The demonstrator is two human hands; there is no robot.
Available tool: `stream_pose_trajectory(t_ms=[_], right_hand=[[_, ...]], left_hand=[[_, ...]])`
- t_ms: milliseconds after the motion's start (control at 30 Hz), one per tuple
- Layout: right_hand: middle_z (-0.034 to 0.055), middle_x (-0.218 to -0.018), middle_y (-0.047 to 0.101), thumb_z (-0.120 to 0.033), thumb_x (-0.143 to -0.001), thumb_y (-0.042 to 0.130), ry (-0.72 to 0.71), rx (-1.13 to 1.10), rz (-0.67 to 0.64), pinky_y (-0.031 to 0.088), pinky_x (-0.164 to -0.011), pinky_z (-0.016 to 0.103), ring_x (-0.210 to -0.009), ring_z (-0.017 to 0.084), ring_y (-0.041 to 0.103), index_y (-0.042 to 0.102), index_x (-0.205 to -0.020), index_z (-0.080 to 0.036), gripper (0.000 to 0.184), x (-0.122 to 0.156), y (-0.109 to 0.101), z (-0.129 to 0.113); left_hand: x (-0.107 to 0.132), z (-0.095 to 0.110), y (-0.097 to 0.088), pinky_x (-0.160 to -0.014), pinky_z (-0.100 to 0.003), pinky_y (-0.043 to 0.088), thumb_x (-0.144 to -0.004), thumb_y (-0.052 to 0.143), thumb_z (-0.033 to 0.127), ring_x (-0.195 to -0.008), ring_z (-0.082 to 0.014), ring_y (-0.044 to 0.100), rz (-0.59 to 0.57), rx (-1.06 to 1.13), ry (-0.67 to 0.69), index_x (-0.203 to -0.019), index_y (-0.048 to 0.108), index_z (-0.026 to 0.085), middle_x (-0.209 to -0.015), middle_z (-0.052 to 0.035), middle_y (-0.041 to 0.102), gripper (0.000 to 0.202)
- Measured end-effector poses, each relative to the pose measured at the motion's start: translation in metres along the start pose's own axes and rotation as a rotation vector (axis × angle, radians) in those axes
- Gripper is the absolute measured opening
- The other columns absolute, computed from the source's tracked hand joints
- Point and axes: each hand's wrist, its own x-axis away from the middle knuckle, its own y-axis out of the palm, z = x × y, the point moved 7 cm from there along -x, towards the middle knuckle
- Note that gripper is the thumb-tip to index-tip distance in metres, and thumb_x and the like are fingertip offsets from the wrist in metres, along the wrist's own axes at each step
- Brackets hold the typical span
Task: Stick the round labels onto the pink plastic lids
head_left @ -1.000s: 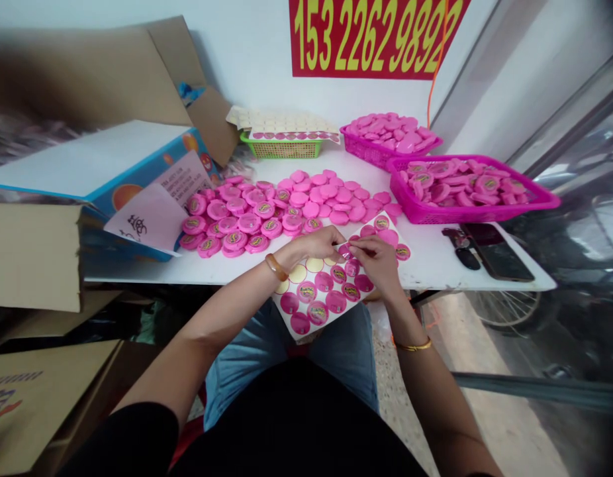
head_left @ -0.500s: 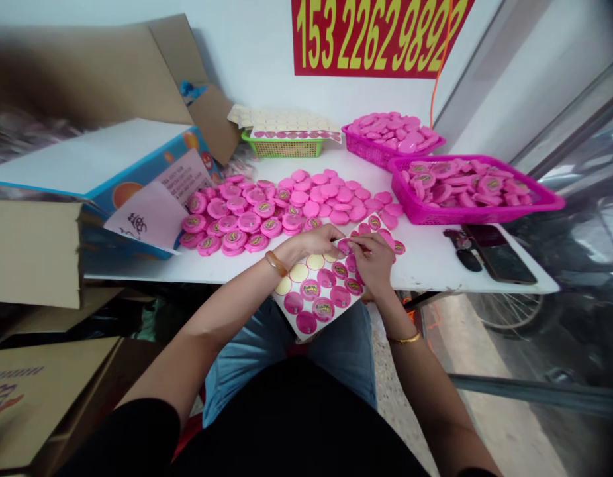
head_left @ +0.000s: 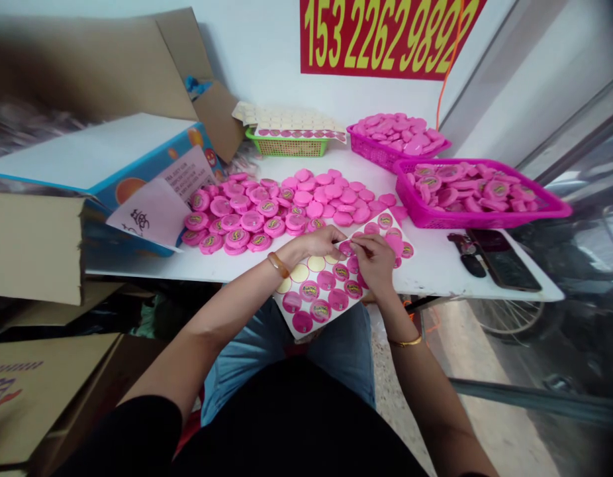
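A sticker sheet (head_left: 320, 299) with round pink labels lies over the table's front edge and my lap. My left hand (head_left: 317, 244) presses on the sheet's upper part, fingers curled. My right hand (head_left: 375, 260) pinches at a pink sticker on the sheet, right beside the left fingertips. Several of the sheet's circles are bare and yellowish. Behind my hands, a spread of pink round lids (head_left: 286, 207) covers the white table (head_left: 435, 265); the left ones carry labels, the right ones are plain.
Two pink baskets (head_left: 485, 215) (head_left: 380, 154) of lids stand at the right and back. A green basket (head_left: 289, 147) holds sticker sheets. A phone (head_left: 502, 260) and key fob (head_left: 468, 252) lie at the right. A blue box (head_left: 108, 165) and cardboard boxes (head_left: 33, 245) crowd the left.
My hands have stayed together on the sheet, the right fingers working at one sticker. The view has shifted slightly; the sheet has barely moved.
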Motion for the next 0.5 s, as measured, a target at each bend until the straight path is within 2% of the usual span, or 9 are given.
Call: stream_pose_trajectory(t_ms=[267,500], right_hand=[[0.003,-0.079,0.066,-0.021,-0.078,0.064,0.039,-0.004,0.014,0.05,-0.071,0.034,-0.075,0.018,0.061,0.069,-0.075,-0.021,0.006,-0.0004,-0.0032,-0.0018],[0.0021,-0.079,0.062,-0.021,-0.08,0.06,-0.005,0.027,-0.022,0.048,-0.07,0.033,-0.076,0.018,0.058,0.061,-0.076,-0.021,0.004,-0.0006,0.0005,0.0]], left_hand=[[-0.0014,0.0008,0.0009,-0.051,-0.021,0.031,-0.058,0.071,0.02,-0.052,-0.0072,0.042,-0.053,-0.046,0.022,-0.066,0.067,0.01,-0.055,0.0045,0.05,0.013],[0.0,-0.0007,-0.0031,-0.052,-0.021,0.034,-0.056,0.075,0.021,-0.053,-0.0076,0.045,-0.035,0.015,-0.007,-0.064,0.067,0.01,-0.058,0.003,0.056,0.016]])
